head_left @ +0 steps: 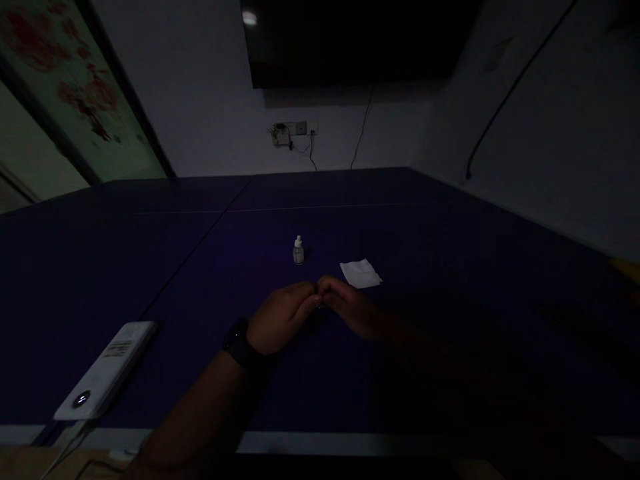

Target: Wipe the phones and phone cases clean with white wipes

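My left hand and my right hand meet over the dark blue table, fingers curled and fingertips close together. Something small and dark sits between the fingertips, too dim and too covered to name. A black watch is on my left wrist. Just beyond the hands stands a small clear bottle with a white dropper-like cap, upright. A folded white tissue or cloth lies flat beyond my right hand.
At the near left lies a white power bank with a lit display and cables at its near end. A wall socket with wires and a large dark screen are on the far wall. The room is dim.
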The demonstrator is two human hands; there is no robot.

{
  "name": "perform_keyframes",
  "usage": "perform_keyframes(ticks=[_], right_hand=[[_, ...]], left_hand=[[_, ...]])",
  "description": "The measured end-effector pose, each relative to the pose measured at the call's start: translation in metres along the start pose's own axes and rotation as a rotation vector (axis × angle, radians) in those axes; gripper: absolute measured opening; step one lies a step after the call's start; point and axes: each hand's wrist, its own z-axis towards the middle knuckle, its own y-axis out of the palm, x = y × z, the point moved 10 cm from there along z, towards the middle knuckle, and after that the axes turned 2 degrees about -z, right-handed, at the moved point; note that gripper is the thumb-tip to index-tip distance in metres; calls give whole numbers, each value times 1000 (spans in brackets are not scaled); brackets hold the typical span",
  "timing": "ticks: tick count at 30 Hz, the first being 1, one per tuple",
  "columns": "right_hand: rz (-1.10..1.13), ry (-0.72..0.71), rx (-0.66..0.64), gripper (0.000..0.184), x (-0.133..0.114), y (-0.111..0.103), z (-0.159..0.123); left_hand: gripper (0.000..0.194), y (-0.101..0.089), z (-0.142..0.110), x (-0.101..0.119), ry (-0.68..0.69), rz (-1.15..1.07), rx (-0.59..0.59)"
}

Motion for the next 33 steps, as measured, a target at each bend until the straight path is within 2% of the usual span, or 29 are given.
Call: perform_keyframes(ticks=[3, 6, 19, 25, 28, 31, 33], right_hand=[[19, -22, -51, 52, -2, -1, -4], [36, -46, -46, 56, -3, -2, -7], [43, 24, 128, 59, -9, 0, -16], [-27, 1, 201, 57, -5, -3, -15], [-86, -49, 326, 48, -5, -7, -18], [-158, -125, 538, 27, -14, -14, -35], [-234, -192, 621, 12, -27, -12, -49]], left_hand=[[37, 3, -1, 6, -2, 32, -22], [37, 3, -1, 9, -11, 64, -20], [35, 7, -2, 14, 31, 27, -19], [35, 5, 0, 13, 37, 5, -24], [37, 3, 1, 10, 7, 43, -16], [38, 4, 2, 10, -24, 94, -10], [39, 3, 3, 9, -49, 122, 9]])
